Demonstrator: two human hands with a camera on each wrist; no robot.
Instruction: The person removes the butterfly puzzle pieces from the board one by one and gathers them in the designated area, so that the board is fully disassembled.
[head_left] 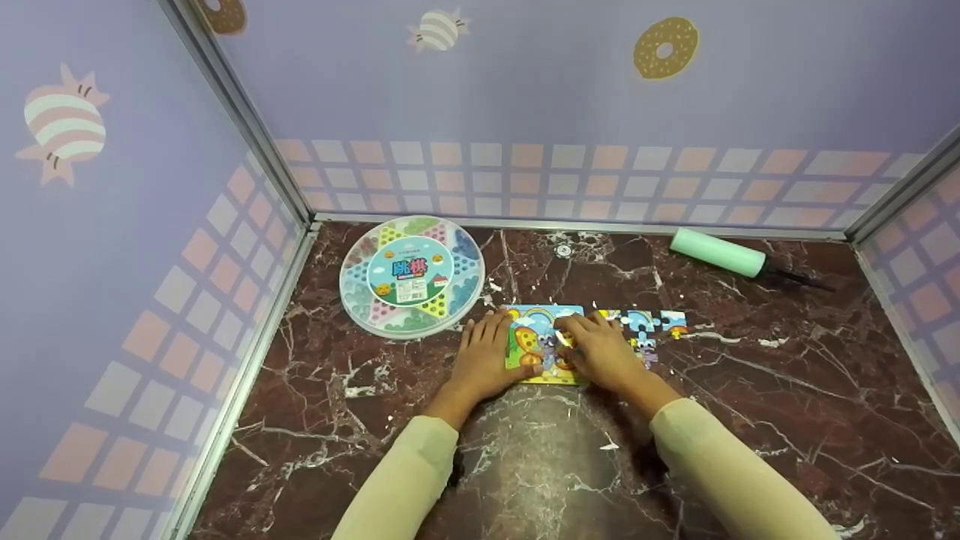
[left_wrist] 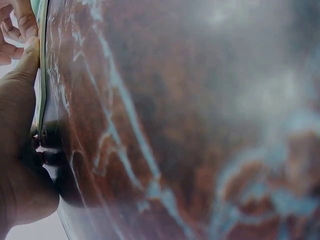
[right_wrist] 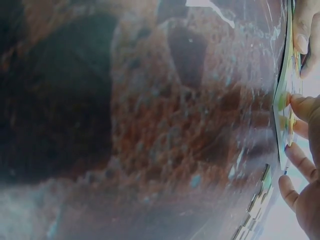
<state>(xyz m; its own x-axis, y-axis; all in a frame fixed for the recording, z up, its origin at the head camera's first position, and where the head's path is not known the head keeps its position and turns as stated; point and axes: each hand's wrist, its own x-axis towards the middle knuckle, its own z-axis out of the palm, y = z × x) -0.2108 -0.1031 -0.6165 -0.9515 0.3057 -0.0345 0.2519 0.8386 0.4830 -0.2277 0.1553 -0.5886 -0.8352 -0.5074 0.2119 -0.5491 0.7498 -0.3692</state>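
A colourful cartoon jigsaw puzzle (head_left: 547,311) in a flat board lies on the dark marbled table, showing a rainbow, a mushroom and a grey animal. My left hand (head_left: 482,361) rests along its left side, fingers stretched forward and thumb (left_wrist: 31,52) on the near edge. Over the right half, my right hand (head_left: 602,354) bends its fingers down and pinches a puzzle piece (head_left: 564,340), mostly hidden beneath them. In the right wrist view, the thumb and fingertips (right_wrist: 299,107) are right at the board's surface. Several loose pieces (head_left: 642,321) lie just beyond the right hand.
A round Chinese checkers box (head_left: 360,296) sits at the back left. Toward the back right lies a mint-green hand pump (head_left: 718,253) with a black nozzle. A small round disc (head_left: 562,251) is near the back wall (head_left: 525,97). Walls enclose the table (head_left: 787,420) on three sides.
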